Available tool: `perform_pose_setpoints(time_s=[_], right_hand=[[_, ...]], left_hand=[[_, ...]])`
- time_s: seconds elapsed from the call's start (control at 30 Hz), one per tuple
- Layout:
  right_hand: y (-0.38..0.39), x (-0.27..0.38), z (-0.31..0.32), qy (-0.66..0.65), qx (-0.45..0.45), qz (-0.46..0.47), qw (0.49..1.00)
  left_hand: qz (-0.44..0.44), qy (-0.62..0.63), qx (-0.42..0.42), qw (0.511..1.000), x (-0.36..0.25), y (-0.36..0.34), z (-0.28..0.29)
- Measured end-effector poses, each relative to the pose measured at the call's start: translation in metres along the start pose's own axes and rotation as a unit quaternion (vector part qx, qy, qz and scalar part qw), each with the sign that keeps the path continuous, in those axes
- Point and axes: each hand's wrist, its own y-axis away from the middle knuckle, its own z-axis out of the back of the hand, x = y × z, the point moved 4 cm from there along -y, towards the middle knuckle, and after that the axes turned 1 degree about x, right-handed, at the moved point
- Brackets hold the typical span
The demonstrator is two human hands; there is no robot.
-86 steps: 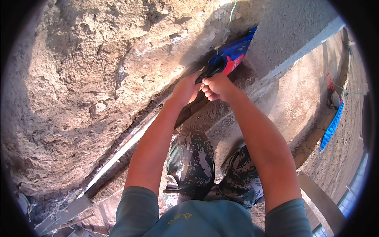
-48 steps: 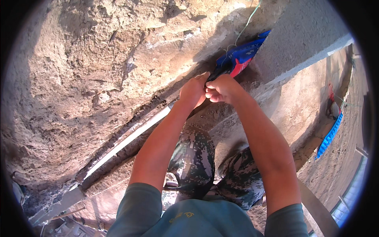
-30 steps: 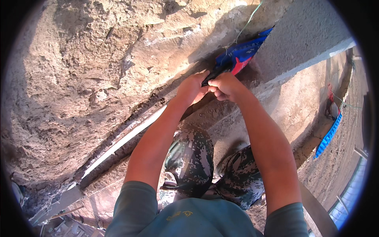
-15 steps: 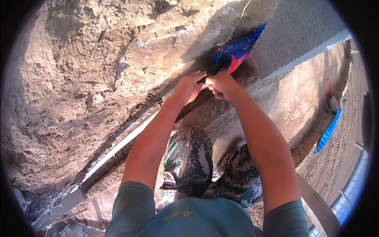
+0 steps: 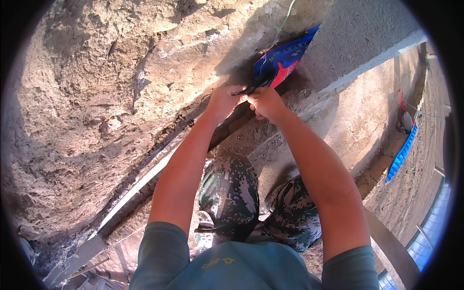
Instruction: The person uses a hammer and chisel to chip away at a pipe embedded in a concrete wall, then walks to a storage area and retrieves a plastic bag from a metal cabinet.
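Observation:
My left hand (image 5: 225, 102) and my right hand (image 5: 267, 103) meet in front of me at the foot of the rough earthen wall, fingertips nearly touching. Both are closed in a pinch on black, flexible-looking material (image 5: 260, 83), whose ends are partly covered by my fingers. Just beyond my hands, this black material runs up to a blue and red printed plastic bag (image 5: 288, 52). The bag lies wedged between the wall and a grey concrete block. Exactly how the bag and black material join is hidden in shadow.
The rough wall (image 5: 96, 106) rises at the left, with a long white strip (image 5: 140, 186) along its base. A concrete block (image 5: 357, 41) slopes in at upper right. A thin green string (image 5: 285, 24) hangs above the bag. Farther right lies a blue slatted plastic piece (image 5: 402, 155).
The whole view has shifted slightly up and left. My left fingers have drawn in a little, and both hands stay together at the black material.

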Motion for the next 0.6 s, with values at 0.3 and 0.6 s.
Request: perform_pose_setpoints(time_s=[0.3,0.6], right_hand=[[-0.012,-0.019,0.001,0.116,-0.088,0.058,0.988],[-0.017,-0.026,-0.004,-0.001,-0.115,0.04,0.993]], left_hand=[[-0.082,-0.099,-0.061,0.99,-0.009,-0.014,0.003],[-0.093,-0.056,-0.048,0.993,-0.007,-0.024,0.006]])
